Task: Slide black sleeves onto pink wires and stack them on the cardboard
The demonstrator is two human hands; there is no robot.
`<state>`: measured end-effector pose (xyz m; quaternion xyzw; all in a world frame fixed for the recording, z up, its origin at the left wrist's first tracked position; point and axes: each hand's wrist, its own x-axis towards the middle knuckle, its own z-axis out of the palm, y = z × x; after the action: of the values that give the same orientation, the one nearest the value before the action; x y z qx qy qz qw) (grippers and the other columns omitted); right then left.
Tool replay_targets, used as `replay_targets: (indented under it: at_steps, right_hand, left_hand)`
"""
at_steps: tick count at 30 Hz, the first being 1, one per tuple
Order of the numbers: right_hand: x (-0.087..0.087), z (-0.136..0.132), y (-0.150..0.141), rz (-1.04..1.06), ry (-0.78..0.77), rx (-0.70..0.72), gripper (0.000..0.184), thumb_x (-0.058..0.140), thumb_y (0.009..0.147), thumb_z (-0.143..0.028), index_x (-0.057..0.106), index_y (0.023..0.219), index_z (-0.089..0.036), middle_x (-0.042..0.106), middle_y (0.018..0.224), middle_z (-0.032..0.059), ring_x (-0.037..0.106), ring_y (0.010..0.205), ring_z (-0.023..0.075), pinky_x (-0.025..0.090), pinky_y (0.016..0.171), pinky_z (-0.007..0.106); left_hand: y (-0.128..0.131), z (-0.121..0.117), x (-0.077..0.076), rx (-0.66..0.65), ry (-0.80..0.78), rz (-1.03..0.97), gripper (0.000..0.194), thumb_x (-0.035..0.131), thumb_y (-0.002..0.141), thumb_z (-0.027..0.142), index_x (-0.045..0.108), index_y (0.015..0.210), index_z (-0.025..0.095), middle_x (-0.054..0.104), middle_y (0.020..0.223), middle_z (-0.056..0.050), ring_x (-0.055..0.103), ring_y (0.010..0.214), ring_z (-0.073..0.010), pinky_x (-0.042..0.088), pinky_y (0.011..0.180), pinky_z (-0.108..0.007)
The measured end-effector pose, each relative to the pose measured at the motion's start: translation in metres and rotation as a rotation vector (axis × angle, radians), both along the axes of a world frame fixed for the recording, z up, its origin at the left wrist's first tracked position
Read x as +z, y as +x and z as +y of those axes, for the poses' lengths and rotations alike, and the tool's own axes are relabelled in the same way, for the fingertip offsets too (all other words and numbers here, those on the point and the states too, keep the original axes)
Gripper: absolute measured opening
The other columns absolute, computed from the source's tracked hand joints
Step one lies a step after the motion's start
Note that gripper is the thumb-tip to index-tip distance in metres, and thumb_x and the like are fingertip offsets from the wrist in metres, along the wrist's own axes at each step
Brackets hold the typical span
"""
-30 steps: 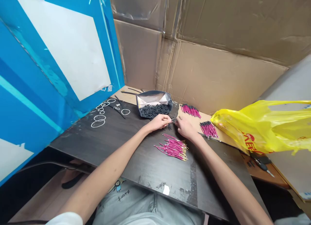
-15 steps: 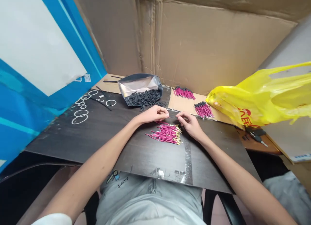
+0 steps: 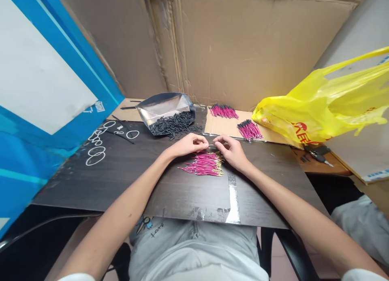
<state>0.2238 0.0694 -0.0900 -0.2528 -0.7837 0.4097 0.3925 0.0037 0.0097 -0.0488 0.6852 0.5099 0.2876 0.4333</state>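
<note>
My left hand (image 3: 189, 145) is closed in a pinch on a thin wire, whose pale tip (image 3: 210, 146) pokes out toward the right. Facing it across a narrow gap, my right hand (image 3: 233, 152) has thumb and forefinger pinched together; what they hold is too small to make out. Just below both hands lies a pile of pinkish-red wires (image 3: 202, 164) with metallic tips, gold-coloured on the right end. Behind my left hand an open foil bag (image 3: 164, 101) rests on its side, with short black tubes (image 3: 173, 124) spilling from its mouth.
Two bundles of red wires with black ends, one farther back (image 3: 224, 111) and one nearer (image 3: 250, 130), lie on cardboard. A yellow plastic bag (image 3: 282, 113) leans at right, near a key (image 3: 327, 163). White rings (image 3: 132, 134) lie at left. Cardboard (image 3: 255, 50) walls the back.
My two hands have come closer together, narrowing the gap between their fingertips. The camera view has shifted slightly.
</note>
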Motion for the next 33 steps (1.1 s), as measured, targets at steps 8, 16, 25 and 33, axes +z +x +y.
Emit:
replay_targets:
  at_steps: [8,16,25,33]
  right_hand:
    - [-0.002,0.0,0.002,-0.052,0.052,-0.001,0.017,0.058,0.096,-0.031,0.07,0.098,-0.02,0.073,0.093,0.0031,0.063,0.077,0.0166,0.046,0.071,0.029]
    - [0.001,-0.001,0.004,-0.08,0.051,-0.019,0.021,0.057,0.098,-0.034,0.071,0.099,-0.019,0.073,0.093,0.0038,0.063,0.077,0.017,0.045,0.07,0.029]
    - [-0.002,0.0,0.005,-0.066,-0.031,0.038,0.025,0.061,0.097,-0.042,0.071,0.1,-0.019,0.072,0.094,0.0051,0.062,0.076,0.0172,0.047,0.069,0.03]
    - [-0.001,0.01,0.005,0.041,-0.418,0.252,0.038,0.081,0.081,-0.053,0.068,0.09,-0.018,0.06,0.07,-0.001,0.049,0.057,0.0109,0.041,0.055,0.025]
  left_hand:
    - [0.0,0.0,0.0,0.012,-0.013,0.001,0.036,0.065,0.092,0.048,0.07,0.091,0.012,0.055,0.067,0.0,0.045,0.059,-0.0106,0.034,0.059,-0.024]
    - [-0.002,0.002,-0.002,0.003,0.004,0.008,0.036,0.064,0.092,0.047,0.069,0.089,0.012,0.055,0.068,0.001,0.046,0.06,-0.0101,0.035,0.059,-0.024]
    - [-0.002,0.002,-0.005,-0.039,0.044,-0.019,0.032,0.064,0.092,0.043,0.069,0.088,0.012,0.053,0.068,0.002,0.043,0.06,-0.0089,0.033,0.06,-0.023]
    - [0.002,0.001,-0.005,-0.06,0.084,-0.053,0.028,0.066,0.091,0.038,0.072,0.089,0.01,0.054,0.068,0.001,0.044,0.06,-0.0084,0.035,0.061,-0.023]
